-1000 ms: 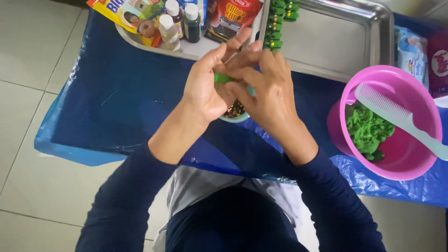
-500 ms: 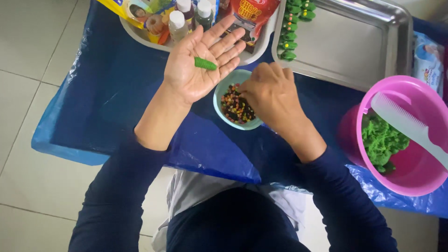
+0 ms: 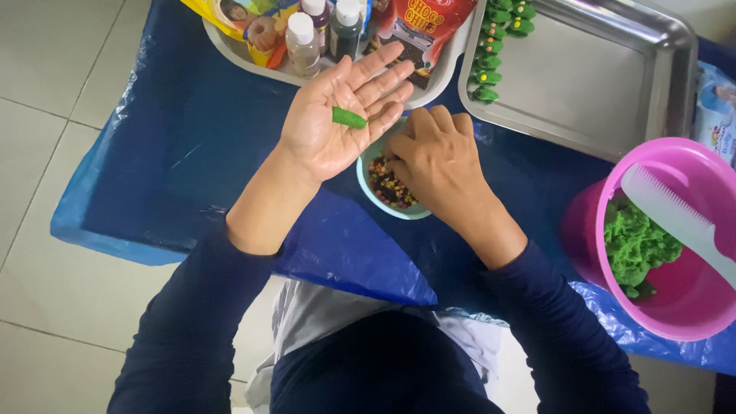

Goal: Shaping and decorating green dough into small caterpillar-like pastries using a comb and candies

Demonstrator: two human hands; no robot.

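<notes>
Decorating stage here, I'd say: the left hand is flat out, palm up, fingers spread, with a little green dough roll just lying across the base of the fingers, not gripped at all. Right beside that palm is the small bowl of mixed dark, red and yellow bits, and the right hand is down in it, fingertips curled in among the bits. Can't tell whether it's actually pinched any, the fingertips are hidden. Going off the bowl as the landmark: the steel tray sits beyond it, with a row of finished green pieces along its near edge, a white dish of bottles and packets is beyond it on the other side, and the pink tub with more green dough and a white comb is well off past the right wrist. Next move probably needs a fine pinch of one or two bits, pressed gently so the roll doesn't squash.
</notes>
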